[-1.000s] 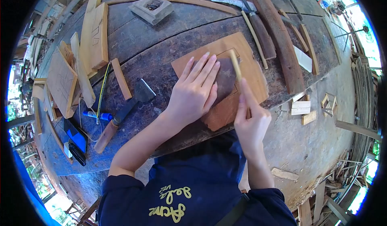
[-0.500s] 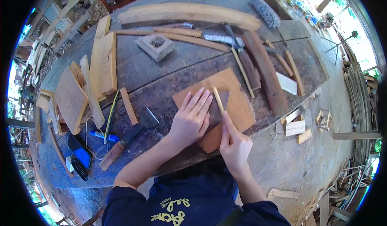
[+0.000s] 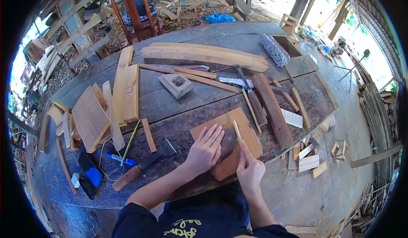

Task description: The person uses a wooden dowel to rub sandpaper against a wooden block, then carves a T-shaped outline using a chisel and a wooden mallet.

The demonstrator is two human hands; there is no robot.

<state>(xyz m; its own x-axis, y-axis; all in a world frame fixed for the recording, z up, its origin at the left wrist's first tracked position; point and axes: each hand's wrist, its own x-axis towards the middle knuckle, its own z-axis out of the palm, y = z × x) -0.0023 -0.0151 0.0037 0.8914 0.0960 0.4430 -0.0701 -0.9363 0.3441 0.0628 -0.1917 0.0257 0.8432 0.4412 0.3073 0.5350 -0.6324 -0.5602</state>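
A flat reddish-brown wooden board (image 3: 250, 138) lies near the front edge of the workbench. On its middle is a dark grey-brown patch (image 3: 229, 142), like a thin sheet. My left hand (image 3: 204, 152) rests flat over the board's left part, fingers stretched out together and thumb near the patch. With its index finger laid along it, my right hand (image 3: 250, 170) grips the lower end of a thin pale wooden stick (image 3: 237, 131). The stick slants along the patch's right side. A wide-bladed chisel (image 3: 146, 163) with a wooden handle sits left of my left forearm.
Wood pieces (image 3: 91, 119) lean at the left, near a blue marker (image 3: 121, 159) and a phone (image 3: 90, 170). A hollow grey block (image 3: 176, 85), long curved timbers (image 3: 204, 55), a dark beam (image 3: 272, 110) and a fluffy duster (image 3: 273, 50) lie farther back. A person sits beyond, by a chair (image 3: 135, 15).
The view has tilted up, showing more background. The dark triangle to the right of the stick no longer shows; the stick now runs along the patch's right side. Both hands keep their grip and pose.
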